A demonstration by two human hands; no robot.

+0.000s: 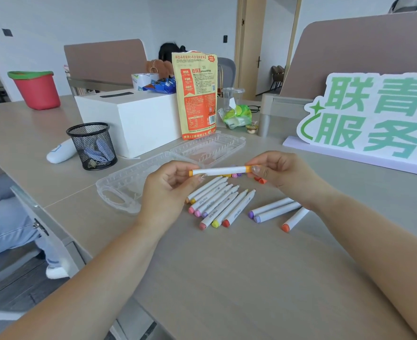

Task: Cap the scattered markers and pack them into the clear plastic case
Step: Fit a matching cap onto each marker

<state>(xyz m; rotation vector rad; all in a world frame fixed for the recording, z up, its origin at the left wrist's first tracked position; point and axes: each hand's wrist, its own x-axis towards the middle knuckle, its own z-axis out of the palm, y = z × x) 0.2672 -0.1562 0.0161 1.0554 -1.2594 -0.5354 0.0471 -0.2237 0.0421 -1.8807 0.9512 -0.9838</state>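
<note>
Left hand [170, 185] and right hand [276, 173] pinch 1 marker [218, 171] by its ends above the open case [129, 182].

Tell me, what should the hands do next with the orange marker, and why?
Probably lay the orange marker in the clear case. The left hand and right hand pinch it by its ends, orange shows at both ends, and the case lies open just behind with no markers in it. The right fingers hide one tip, so the cap's seating is unsure.
</note>
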